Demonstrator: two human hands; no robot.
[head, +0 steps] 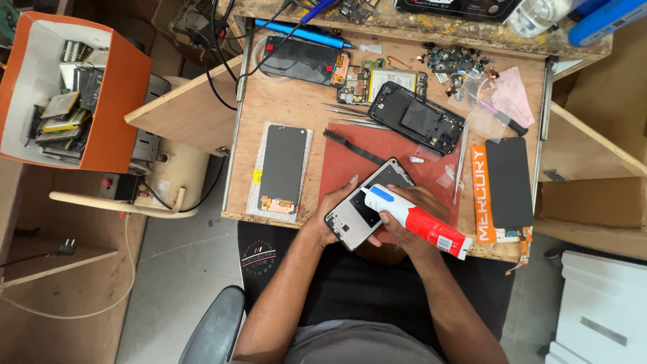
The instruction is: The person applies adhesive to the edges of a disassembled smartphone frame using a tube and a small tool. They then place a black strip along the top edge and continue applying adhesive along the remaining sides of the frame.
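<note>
Left hand [328, 217] grips a phone frame [367, 204] over the red mat [344, 162]; right hand [404, 214] holds a glue tube [416, 220] on it.

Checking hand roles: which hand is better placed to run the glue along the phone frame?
Right. The right hand grips the red-and-white tube, nozzle at the phone frame. The left hand cradles the frame's left edge over the red mat, likely steadying it.

My right hand [404, 214] lies mostly hidden under the red and white glue tube [418, 221], whose nozzle tip is too small to place on the phone frame [367, 205]. My left hand [330, 219] covers the frame's near edge. The blue case [610, 19] is cut off at the top edge, and the small parts [455, 64] are too tiny to tell apart.
</note>
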